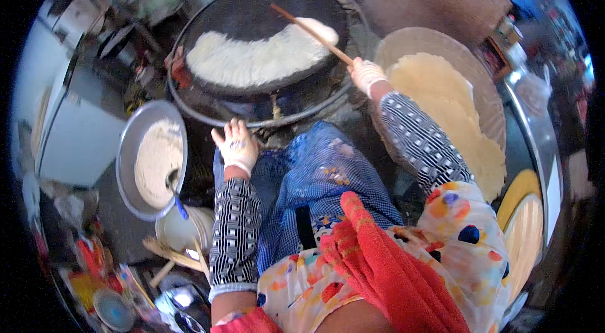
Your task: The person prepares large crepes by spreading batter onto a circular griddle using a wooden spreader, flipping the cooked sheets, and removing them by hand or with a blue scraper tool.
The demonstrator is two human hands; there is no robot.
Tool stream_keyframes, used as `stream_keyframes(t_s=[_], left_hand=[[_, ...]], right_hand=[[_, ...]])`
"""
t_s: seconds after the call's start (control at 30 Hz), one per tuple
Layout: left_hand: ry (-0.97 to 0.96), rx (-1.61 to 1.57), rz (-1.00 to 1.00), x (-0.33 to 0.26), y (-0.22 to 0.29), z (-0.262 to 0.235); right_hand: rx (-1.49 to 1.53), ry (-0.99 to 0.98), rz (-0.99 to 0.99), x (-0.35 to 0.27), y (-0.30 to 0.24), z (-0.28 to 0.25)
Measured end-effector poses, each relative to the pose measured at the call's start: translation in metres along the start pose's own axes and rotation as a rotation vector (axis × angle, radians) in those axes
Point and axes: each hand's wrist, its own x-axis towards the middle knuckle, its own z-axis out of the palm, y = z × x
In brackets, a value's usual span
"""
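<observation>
Head view, looking down on a person seated before a large round black griddle [252, 11]. The right hand [367, 74], in a pale glove, is closed around the lower end of a long wooden stick [312, 34]; the stick slants up and to the left from the hand, out over the griddle, and its far end carries a flat pale spreader head [318, 29] that lies on the batter. The batter [255, 59] forms a white crescent-shaped sheet across the middle and right of the griddle surface, well ahead of the right hand and to its left, with the spreader touching its upper right end. The left hand [236, 144], also gloved, is open with the fingers spread and holds nothing; it hovers at the near rim of the griddle, just below the batter and apart from it. Both forearms wear black-and-white patterned sleeves [236, 226]. To the right of the right hand, just beside the forearm, a wide shallow basket [435, 40] holds a stack of thin, pale finished flatbreads [454, 119]. To the left of the left hand stands a round metal basin [129, 150] of pale batter with a blue-handled ladle [175, 191] resting in it; a white bucket [183, 229] sits just below the basin. A blue patterned cloth [321, 175] covers the lap, and a red cloth [391, 270] lies over the near edge.
</observation>
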Motion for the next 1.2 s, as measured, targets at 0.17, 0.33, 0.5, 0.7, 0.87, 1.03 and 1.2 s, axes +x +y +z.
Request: stream_keyframes(t_s=[0.17,0.33,0.5,0.7,0.87,1.03,1.2], left_hand=[[0.065,-0.07,-0.105,-0.008,-0.019,-0.002],[0.303,-0.081,-0.155,-0.004,-0.033,0.026],[0.266,-0.091,-0.355,0.019,-0.027,0.052],[0.064,-0.217,-0.016,-0.005,0.062,0.004],[0.166,-0.068,-0.028,-0.028,0.085,0.022],[0.11,-0.114,-0.01,-0.017,0.054,0.003],[0.279,-0.061,0.013,-0.021,0.035,0.025]], right_hand=[[-0.081,-0.047,0.006,0.006,-0.004,0.008],[0.21,0.098,-0.359,-0.018,0.003,0.016],[-0.061,-0.001,-0.183,0.031,0.091,0.053],[-0.056,0.011,-0.024,0.045,0.098,0.062],[-0.088,0.032,-0.292,0.024,0.053,0.039],[0.126,0.011,-0.243,0.008,0.041,0.027],[-0.133,-0.143,-0.073,-0.011,-0.011,0.013]])
